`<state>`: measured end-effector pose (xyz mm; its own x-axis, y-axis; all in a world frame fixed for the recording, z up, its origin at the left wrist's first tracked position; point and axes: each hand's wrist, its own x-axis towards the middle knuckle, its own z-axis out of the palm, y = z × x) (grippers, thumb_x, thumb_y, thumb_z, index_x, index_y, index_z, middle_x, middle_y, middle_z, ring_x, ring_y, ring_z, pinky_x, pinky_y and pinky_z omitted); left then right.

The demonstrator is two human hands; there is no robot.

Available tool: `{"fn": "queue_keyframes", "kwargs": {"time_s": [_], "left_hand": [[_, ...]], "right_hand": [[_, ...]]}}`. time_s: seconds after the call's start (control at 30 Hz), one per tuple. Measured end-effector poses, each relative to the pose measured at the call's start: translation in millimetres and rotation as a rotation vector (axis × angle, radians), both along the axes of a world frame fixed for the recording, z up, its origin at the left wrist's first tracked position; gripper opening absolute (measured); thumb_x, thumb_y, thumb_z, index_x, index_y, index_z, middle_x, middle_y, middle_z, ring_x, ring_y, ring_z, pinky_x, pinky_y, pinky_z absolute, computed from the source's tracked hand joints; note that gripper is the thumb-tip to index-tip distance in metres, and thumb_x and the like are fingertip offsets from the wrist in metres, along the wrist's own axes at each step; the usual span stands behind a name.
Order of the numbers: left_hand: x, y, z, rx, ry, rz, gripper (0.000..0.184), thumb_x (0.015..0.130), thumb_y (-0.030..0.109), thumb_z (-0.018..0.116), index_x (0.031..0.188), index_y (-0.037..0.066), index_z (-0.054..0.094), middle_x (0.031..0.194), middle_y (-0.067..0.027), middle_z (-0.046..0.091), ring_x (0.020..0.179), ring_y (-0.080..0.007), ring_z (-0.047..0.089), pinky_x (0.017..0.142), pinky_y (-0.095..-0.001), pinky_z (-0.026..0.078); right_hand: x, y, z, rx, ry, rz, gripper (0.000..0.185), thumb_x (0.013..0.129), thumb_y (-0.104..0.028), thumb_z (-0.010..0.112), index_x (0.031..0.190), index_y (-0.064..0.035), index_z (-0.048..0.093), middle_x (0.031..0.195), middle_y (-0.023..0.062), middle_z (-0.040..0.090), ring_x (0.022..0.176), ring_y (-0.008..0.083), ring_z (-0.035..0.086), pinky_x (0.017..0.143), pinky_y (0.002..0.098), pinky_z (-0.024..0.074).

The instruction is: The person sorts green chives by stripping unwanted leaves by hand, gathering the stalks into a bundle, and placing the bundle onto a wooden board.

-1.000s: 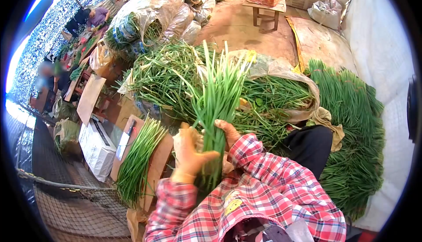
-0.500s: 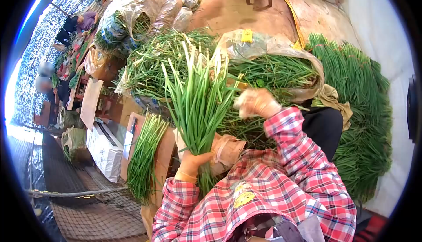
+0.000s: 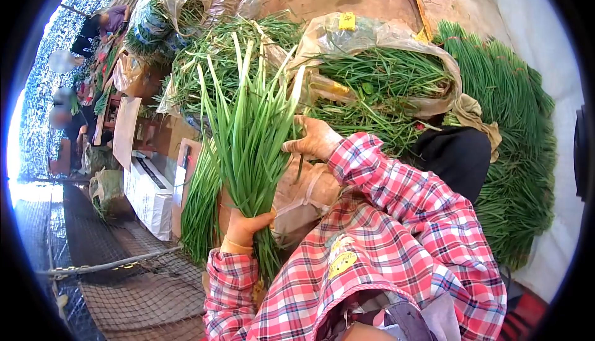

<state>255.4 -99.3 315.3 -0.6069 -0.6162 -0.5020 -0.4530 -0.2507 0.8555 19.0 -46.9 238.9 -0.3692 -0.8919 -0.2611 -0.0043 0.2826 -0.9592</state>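
A bunch of green chives (image 3: 248,149) stands upright in front of me, pale stem ends at the top. My left hand (image 3: 243,229) is closed around its lower part, with leaves hanging below the fist. Beside the bunch's upper right is my right hand (image 3: 317,139), its curved fingers apart and their tips at the outer stalks. Whether it pinches a single stalk is hard to see. A sorted pile of chives (image 3: 199,208) lies to the left on a board. Behind the bunch, loose chives (image 3: 211,80) are heaped, and more chives (image 3: 384,74) spill from an open plastic bag (image 3: 316,34).
Neatly stacked chives (image 3: 514,155) run along the white wall at right. A white box (image 3: 147,198) and a netting (image 3: 142,291) are at left. Filled plastic bags (image 3: 186,0) stand at the back. Other people sit at far left, one in a purple top (image 3: 114,18).
My right hand has moved left and down from above the loose chives to the bunch's side. My left hand, still holding the bunch, has shifted slightly left. The view has tilted downward.
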Motion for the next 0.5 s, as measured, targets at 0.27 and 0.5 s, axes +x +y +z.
{"fn": "queue_keyframes", "kwargs": {"time_s": [0.27,0.5], "left_hand": [[22.2,2.7,-14.2,0.137,-0.052,0.003,0.038,0.063,-0.003,0.065,0.098,-0.005,0.052,0.071,-0.0125,0.059,0.055,-0.0210,0.058,0.051,-0.0294,0.048],[71.5,-0.9,-23.7,0.210,-0.008,-0.051,0.033,0.064,0.001,0.070,0.094,-0.004,0.058,0.074,-0.0099,0.062,0.058,-0.0173,0.059,0.052,-0.0275,0.047]], "right_hand": [[-16.4,-8.8,0.4,0.333,0.148,0.143,0.032,0.088,-0.033,0.051,0.107,-0.0091,0.059,0.099,0.0084,0.063,0.083,0.0218,0.063,0.073,0.0358,0.0492],[-156.6,36.5,-26.4,0.107,-0.155,-0.799,0.026,0.087,-0.026,0.055,0.106,-0.0111,0.061,0.071,0.0019,0.061,0.053,0.0144,0.055,0.049,0.0234,0.0485]]}}
